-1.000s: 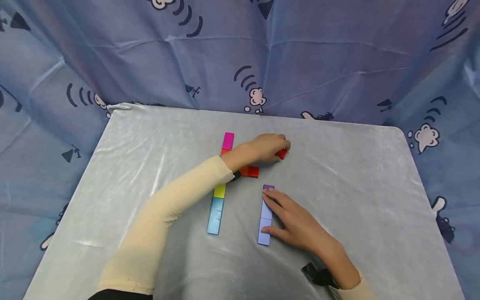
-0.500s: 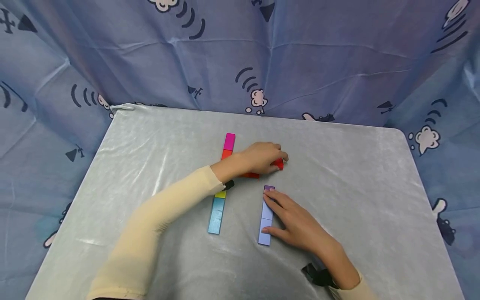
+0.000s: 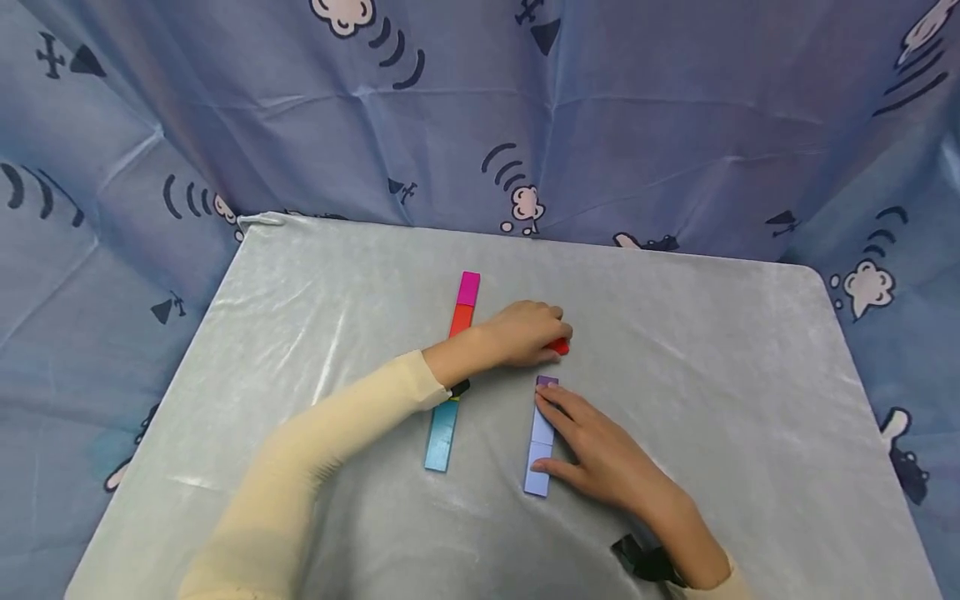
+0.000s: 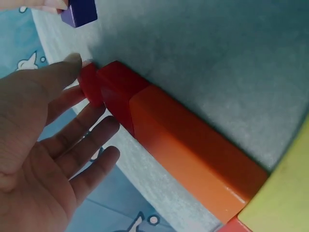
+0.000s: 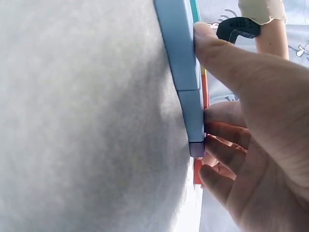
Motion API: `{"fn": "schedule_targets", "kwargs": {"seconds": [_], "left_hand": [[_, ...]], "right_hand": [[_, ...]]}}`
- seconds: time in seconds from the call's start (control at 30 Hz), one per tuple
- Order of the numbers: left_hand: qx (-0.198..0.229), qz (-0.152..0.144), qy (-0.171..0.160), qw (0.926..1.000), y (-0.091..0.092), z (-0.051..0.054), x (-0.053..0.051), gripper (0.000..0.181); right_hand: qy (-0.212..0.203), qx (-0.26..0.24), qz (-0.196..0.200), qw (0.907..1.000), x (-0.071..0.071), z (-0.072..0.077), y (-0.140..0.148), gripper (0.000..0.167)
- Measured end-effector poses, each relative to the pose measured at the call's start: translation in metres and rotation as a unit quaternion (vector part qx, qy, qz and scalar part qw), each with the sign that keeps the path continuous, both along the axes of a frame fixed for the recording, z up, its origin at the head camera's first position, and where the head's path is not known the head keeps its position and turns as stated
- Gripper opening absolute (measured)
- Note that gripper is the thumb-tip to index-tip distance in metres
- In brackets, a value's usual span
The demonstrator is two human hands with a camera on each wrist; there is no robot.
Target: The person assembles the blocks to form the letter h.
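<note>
My left hand (image 3: pixel 517 335) pinches a small red block (image 4: pixel 90 84) between thumb and fingers. In the left wrist view, that block is right at the end of a dark red block (image 4: pixel 118 92), which joins an orange block (image 4: pixel 193 154); whether the two reds touch is unclear. My right hand (image 3: pixel 607 450) rests, fingers spread, along a row of pale blue blocks (image 3: pixel 537 475) tipped by a purple block (image 3: pixel 547 380). In the right wrist view, the thumb and fingertips touch the row's side.
Left of the hands runs a longer row with a magenta block (image 3: pixel 468 288), a red block (image 3: pixel 461 318) and a blue block (image 3: pixel 441 437). My left forearm covers its middle. A grey cloth (image 3: pixel 735 375) covers the table; a patterned blue curtain (image 3: pixel 645 125) hangs behind.
My left hand has come nearer, bringing the red block down to the end of the orange and red row. My right hand stays on the blue row. The head view has shifted slightly.
</note>
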State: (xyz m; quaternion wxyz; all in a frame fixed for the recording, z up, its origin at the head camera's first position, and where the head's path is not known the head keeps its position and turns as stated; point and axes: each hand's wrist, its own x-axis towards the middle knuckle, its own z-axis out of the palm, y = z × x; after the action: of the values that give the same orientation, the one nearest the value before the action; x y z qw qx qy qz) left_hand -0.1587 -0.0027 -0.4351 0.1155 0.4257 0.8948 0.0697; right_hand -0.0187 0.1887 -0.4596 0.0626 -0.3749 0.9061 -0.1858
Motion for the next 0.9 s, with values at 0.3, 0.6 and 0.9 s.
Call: {"fn": "schedule_targets", "kwargs": {"seconds": [0.3,0.6,0.9], "left_hand": [[-0.052,-0.010,0.007,0.9986,0.000,0.004,0.006,0.024],[-0.010,-0.014,-0.027,0.9995,-0.002,0.002,0.011,0.032],[-0.005,-0.013,-0.033,0.9994,-0.008,-0.003,0.012,0.028]], "right_hand": [[0.004,-0.001,0.001,1.0000,0.000,0.001,0.000,0.091],[0.001,-0.003,-0.002,1.0000,0.001,0.000,0.001,0.091],[-0.012,-0.003,-0.003,0.9999,0.002,0.001,0.001,0.091]]}}
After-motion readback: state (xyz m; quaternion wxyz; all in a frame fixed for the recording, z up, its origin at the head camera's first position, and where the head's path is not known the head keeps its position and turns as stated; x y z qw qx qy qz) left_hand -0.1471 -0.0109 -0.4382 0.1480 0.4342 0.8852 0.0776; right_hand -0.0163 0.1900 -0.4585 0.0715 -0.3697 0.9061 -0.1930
